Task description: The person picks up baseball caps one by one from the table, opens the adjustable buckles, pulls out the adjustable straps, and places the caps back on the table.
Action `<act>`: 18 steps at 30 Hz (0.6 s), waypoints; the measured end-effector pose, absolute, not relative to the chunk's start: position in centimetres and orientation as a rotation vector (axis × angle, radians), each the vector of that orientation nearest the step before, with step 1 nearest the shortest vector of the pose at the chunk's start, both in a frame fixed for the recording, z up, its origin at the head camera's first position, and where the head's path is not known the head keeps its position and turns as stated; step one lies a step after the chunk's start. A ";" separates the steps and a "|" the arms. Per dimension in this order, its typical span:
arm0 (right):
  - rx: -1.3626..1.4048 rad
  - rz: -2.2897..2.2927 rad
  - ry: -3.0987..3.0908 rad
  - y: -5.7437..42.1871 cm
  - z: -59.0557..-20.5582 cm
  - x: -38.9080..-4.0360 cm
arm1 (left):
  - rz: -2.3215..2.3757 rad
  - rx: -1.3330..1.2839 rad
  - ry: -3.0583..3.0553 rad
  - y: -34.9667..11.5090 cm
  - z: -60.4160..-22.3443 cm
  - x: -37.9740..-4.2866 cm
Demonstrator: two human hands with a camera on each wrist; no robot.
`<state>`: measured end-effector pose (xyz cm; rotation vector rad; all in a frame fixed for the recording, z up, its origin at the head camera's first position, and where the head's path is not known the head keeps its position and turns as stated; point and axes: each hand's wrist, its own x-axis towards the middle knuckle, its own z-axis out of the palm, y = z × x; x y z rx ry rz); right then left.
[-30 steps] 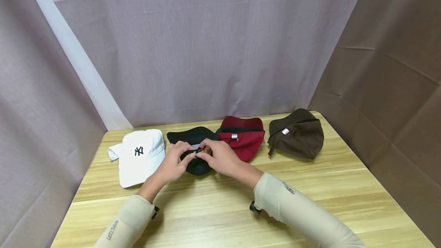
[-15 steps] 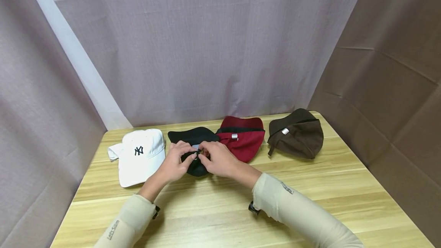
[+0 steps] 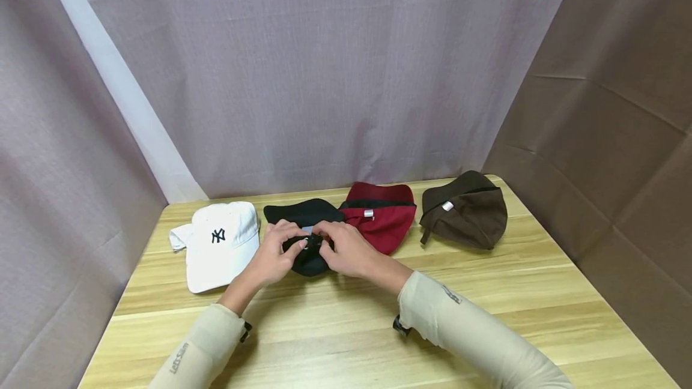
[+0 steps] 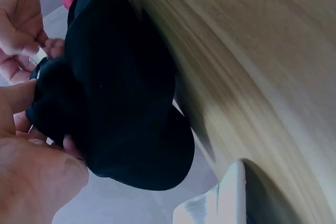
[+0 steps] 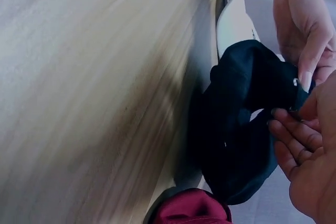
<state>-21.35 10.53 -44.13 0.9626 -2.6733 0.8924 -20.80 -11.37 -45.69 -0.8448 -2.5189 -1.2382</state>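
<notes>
A black baseball cap (image 3: pixel 303 213) lies at the back of the table, its brim toward the curtain and its back opening toward me. With thumb and fingers my left hand (image 3: pixel 276 253) pinches the cap's rear strap beside a small metal piece. Close by on the right, my right hand (image 3: pixel 350 249) pinches the other part of the strap, its fingertips curled in. From the right wrist view, the metal piece (image 5: pixel 295 82) shows next to the left thumb, and the black cap (image 5: pixel 236 129) stands with its opening visible. Exactly how the strap runs between the fingertips is hidden.
To the left lies a white cap (image 3: pixel 221 248) with a dark NY logo. A red cap (image 3: pixel 386 221) touches the black cap's right side. Further right is a brown cap (image 3: pixel 469 215) with a loose strap. Behind the wooden table (image 3: pixel 335 341) hangs a grey curtain (image 3: pixel 346 77).
My right thumb has shifted slightly right, away from the left thumb, so more of the dark strap shows between them. Left hand and caps stay nearly where they were.
</notes>
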 end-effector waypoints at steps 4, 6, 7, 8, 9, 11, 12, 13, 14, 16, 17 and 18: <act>0.951 0.919 -2.668 10.8 -44.1 -21.3 | -1.279 -0.853 -2.524 -11.7 -45.6 -20.8; 0.950 0.927 -2.674 10.8 -44.0 -21.2 | -1.297 -0.854 -2.541 -11.8 -45.6 -20.7; 0.951 0.928 -2.679 10.8 -44.1 -21.2 | -1.312 -0.852 -2.550 -11.9 -45.5 -20.7; 0.950 0.926 -2.685 10.8 -44.1 -21.3 | -1.311 -0.851 -2.560 -11.9 -45.5 -20.6; 0.948 0.925 -2.688 10.8 -44.0 -21.2 | -1.315 -0.851 -2.571 -11.9 -45.5 -20.6; 0.938 0.911 -2.685 10.9 -43.9 -21.1 | -1.324 -0.853 -2.587 -12.0 -45.4 -20.6; 0.933 0.895 -2.679 10.9 -44.0 -21.1 | -1.322 -0.850 -2.594 -12.1 -45.4 -20.6; 0.930 0.877 -2.668 11.0 -44.0 -21.1 | -1.325 -0.844 -2.600 -12.1 -45.4 -20.6; 0.928 0.858 -2.654 11.0 -43.9 -21.1 | -1.325 -0.837 -2.604 -12.1 -45.5 -20.6; 0.935 0.828 -2.619 11.1 -43.9 -21.1 | -1.333 -0.818 -2.609 -12.3 -45.5 -20.6; 0.944 0.819 -2.600 11.0 -43.9 -21.1 | -1.334 -0.809 -2.607 -12.3 -45.6 -20.6; 0.958 0.807 -2.580 11.0 -43.9 -21.0 | -1.336 -0.801 -2.606 -12.3 -45.6 -20.6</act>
